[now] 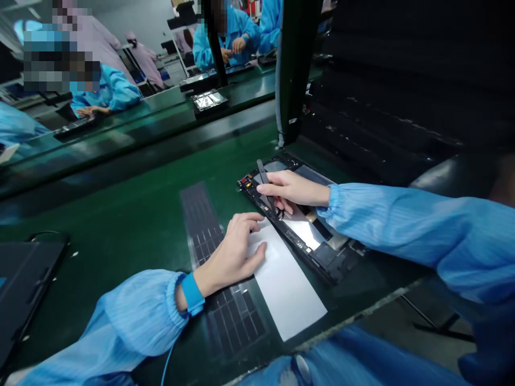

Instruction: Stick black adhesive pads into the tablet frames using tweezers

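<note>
The opened tablet (306, 236) is lying on the green bench (132, 177), its frame holding a silvery panel and dark parts; the parts are partly hidden, so their kind cannot be confirmed. The right hand (292, 192) is grasping black tweezers (263, 174) above the frame, with the tips obscured. The left hand (230, 254) is resting released, fingers slightly curled, on a white sheet (287, 284) just beside the tablet, with a blue strap (192, 294) circling the wrist. A dark ribbed mat (201, 220) is lying alongside the sheet.
</note>
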`<state>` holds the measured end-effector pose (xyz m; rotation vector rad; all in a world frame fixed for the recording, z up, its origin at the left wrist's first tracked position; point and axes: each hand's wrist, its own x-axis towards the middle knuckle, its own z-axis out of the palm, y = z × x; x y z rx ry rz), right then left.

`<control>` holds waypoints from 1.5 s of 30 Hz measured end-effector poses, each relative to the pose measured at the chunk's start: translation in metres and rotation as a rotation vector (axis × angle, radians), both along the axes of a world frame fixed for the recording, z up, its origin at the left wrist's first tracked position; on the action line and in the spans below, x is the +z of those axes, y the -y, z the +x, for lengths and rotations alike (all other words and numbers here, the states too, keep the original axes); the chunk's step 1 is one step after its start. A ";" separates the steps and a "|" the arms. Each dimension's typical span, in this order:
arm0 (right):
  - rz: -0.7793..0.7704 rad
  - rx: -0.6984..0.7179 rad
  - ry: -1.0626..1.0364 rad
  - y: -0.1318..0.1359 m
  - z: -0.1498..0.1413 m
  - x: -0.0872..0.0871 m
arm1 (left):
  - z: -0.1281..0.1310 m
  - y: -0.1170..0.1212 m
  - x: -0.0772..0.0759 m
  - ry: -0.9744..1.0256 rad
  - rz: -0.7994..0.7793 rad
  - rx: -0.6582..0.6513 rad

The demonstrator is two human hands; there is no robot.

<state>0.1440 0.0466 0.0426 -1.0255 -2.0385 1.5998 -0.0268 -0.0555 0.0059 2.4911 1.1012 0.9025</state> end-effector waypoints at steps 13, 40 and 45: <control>0.139 -0.032 -0.021 -0.006 0.000 -0.008 | -0.001 0.002 0.000 -0.085 0.023 -0.058; 0.169 -0.133 -0.098 0.000 0.002 -0.011 | 0.015 0.015 0.005 -0.393 0.115 -0.150; 0.116 -0.150 -0.105 -0.001 0.003 -0.010 | 0.013 0.019 0.001 -0.225 0.055 0.033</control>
